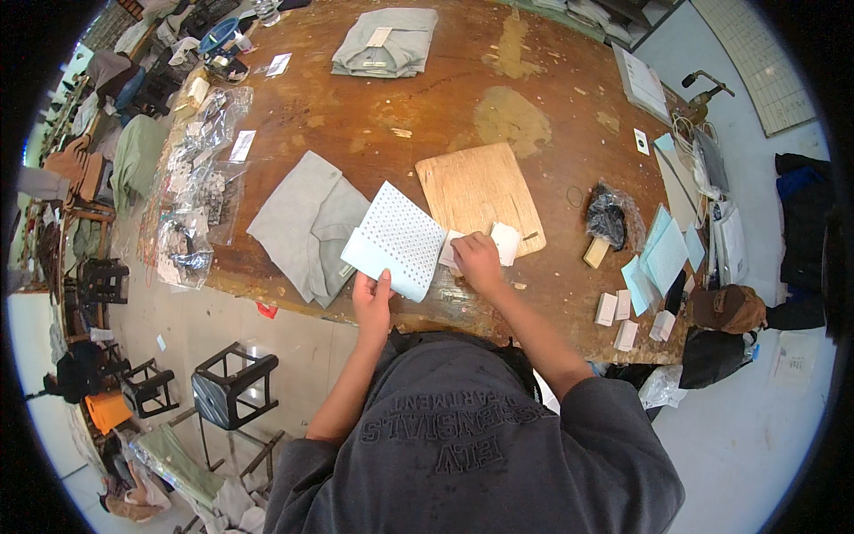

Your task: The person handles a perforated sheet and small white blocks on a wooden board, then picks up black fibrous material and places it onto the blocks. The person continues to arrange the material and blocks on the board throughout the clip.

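Observation:
My left hand [372,301] is closed on the lower edge of a pale blue sheet [400,233] covered with rows of small dark marks, its thumb on top. The sheet is tilted and partly overlaps a folded grey garment [307,227] on its left. My right hand [479,262] has its fingers curled and closed on a small white card [448,250] beside the sheet. Another small white card stack [505,242] lies just right of those fingers, on the near edge of a square wooden board [480,182]. The fingertips are partly hidden.
A folded grey garment pile [384,44] sits at the table's [329,116] far side. Clear plastic bags of tags [200,178] line the left. At right are small white card stacks [607,309], blue sheets [663,249] and a black plastic-wrapped bundle [612,215]. A black stool [233,387] stands lower left.

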A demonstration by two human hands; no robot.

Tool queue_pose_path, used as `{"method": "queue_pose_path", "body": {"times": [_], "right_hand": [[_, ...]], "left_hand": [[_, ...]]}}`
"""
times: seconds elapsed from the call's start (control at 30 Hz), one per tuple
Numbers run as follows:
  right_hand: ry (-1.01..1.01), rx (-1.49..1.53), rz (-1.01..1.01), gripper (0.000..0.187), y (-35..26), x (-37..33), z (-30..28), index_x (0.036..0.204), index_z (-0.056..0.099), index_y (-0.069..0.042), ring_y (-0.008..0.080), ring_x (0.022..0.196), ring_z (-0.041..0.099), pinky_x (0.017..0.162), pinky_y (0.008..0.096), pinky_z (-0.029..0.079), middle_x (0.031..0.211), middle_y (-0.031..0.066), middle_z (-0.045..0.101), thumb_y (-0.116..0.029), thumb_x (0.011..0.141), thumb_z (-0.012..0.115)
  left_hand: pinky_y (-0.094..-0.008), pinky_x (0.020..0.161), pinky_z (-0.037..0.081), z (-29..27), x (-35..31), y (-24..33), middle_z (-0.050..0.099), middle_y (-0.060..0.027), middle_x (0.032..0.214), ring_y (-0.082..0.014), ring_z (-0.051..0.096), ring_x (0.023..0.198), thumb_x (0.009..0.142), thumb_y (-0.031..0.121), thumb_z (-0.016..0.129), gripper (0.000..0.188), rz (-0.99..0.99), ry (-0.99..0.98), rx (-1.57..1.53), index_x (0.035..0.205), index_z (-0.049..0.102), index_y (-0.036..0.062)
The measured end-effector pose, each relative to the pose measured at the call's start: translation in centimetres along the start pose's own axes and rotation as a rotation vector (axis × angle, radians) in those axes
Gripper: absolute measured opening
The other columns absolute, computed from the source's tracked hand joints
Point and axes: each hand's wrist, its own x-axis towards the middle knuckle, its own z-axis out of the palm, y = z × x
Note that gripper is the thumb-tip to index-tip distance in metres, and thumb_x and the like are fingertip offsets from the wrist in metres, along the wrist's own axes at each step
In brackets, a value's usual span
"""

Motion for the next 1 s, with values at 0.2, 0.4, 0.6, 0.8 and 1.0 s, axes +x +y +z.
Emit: {"method": "queue_pose_path", "body": {"times": [0.2,0.4,0.6,0.8,1.0], "right_hand": [[-0.192,-0.184,-0.215,0.017,3.4,-1.1,3.2,0.091,0.062,-0.009,0.0228,0.09,0.055,0.079,0.0354,0.04,0.085,0.0051,0.062,-0.013,0.074,0.06],[-0.311,-0.282,-0.202,0.023,2.9,-1.3,3.8,0.097,0.062,-0.008,0.0247,0.099,0.054,0.084,0.0392,0.038,0.095,0.0052,0.063,-0.016,0.075,0.06],[-0.213,-0.278,0.001,0.044,2.2,-2.3,2.8,0.116,0.061,-0.01,0.0297,0.121,0.043,0.093,0.0498,0.033,0.127,0.0113,0.053,-0.039,0.083,0.062],[-0.324,-0.306,0.023,0.053,2.1,-2.5,3.1,0.123,0.058,-0.012,0.0308,0.123,0.04,0.097,0.0528,0.031,0.131,0.0146,0.049,-0.047,0.083,0.061],[-0.323,-0.281,0.042,0.049,1.8,-2.5,3.3,0.12,0.062,-0.013,0.0296,0.124,0.039,0.101,0.0529,0.028,0.13,0.0144,0.048,-0.046,0.084,0.061]], "left_hand": [[-0.0264,0.08,0.049,-0.4,-0.2,0.3,0.061,-0.0043,0.114,-0.0107,0.059,0.099,0.097,0.014,0.052,0.033,-0.019,0.032,0.003,0.128,0.046,0.0058],[-0.0255,0.078,0.047,-0.8,-0.1,0.2,0.06,-0.0029,0.114,-0.0095,0.058,0.096,0.097,0.015,0.052,0.033,-0.04,0.029,0.082,0.128,0.046,0.0067],[-0.0259,0.079,0.047,-0.6,0.0,0.2,0.06,-0.0027,0.114,-0.0096,0.057,0.098,0.097,0.015,0.053,0.032,-0.034,0.036,0.032,0.127,0.046,0.0069],[-0.0274,0.081,0.048,-0.7,0.0,0.0,0.06,-0.0041,0.114,-0.0116,0.058,0.099,0.097,0.015,0.053,0.031,-0.055,0.015,0.048,0.125,0.046,0.0058],[-0.03,0.084,0.049,-1.1,0.2,-0.1,0.059,-0.0062,0.117,-0.0132,0.059,0.102,0.097,0.013,0.053,0.032,-0.051,0.01,0.023,0.128,0.045,0.0048]]}}
